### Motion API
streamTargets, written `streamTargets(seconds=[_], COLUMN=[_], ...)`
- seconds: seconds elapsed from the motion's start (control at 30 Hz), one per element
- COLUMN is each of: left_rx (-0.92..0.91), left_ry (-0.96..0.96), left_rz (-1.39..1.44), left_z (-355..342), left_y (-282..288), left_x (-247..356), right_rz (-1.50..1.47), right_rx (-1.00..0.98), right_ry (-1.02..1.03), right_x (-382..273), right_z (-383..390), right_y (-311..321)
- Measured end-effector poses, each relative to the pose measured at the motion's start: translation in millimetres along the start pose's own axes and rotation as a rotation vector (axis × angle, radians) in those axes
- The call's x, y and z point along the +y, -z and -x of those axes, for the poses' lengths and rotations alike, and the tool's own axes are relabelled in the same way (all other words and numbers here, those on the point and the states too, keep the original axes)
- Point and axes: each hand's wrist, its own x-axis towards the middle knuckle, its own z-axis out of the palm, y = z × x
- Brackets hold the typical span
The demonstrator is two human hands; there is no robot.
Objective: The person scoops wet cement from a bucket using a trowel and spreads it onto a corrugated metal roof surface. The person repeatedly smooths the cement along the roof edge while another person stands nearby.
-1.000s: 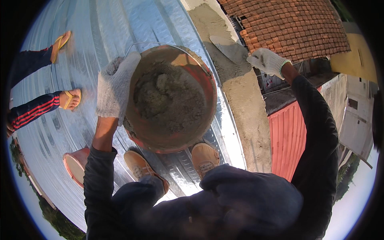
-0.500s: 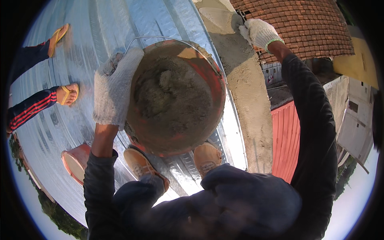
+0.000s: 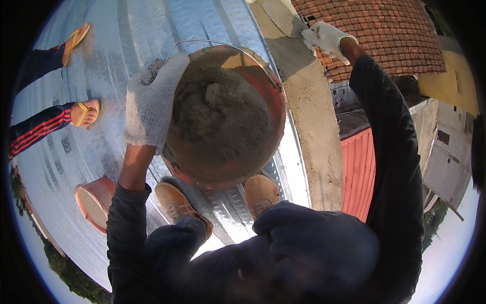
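Observation:
A round red bucket of wet grey mortar is in front of me, its wire handle lying over the far rim. My left hand, in a white knit glove, is closed on the bucket's left rim; some fingers are hidden. Out at the far right, my gloved right hand grips a trowel, whose handle end pokes out below the fist. The trowel's grey blade points left, over a mortar-covered wall top. I cannot tell whether the blade touches the mortar.
Corrugated metal roofing lies under my shoes. A smaller bucket rests at left. Another person's feet in yellow flip-flops stand at far left. Past the wall are a tiled roof and a lower red roof.
The trowel blade has tilted and shows more of its face, while my right hand has shifted slightly. My left hand and the bucket appear a little farther right and up in the picture.

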Motion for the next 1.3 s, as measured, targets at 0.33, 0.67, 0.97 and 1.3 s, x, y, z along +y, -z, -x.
streamTargets(seconds=[0.33,0.67,0.97,1.3], left_rx=[-0.066,-0.026,0.033,-0.035], left_ry=[-0.006,-0.028,0.046,-0.038], left_rz=[-0.024,-0.084,-0.085,-0.12], left_z=[-12,-6,-7,-18], left_y=[8,7,3,17], left_x=[-9,-8,-1,-11], right_rz=[0.013,0.335,0.113,0.12], right_rx=[0.095,0.259,0.242,0.077], right_ry=[0.241,0.071,0.205,0.158], right_x=[57,24,8,19], right_z=[134,93,26,159], right_y=[-74,-59,-51,-112])
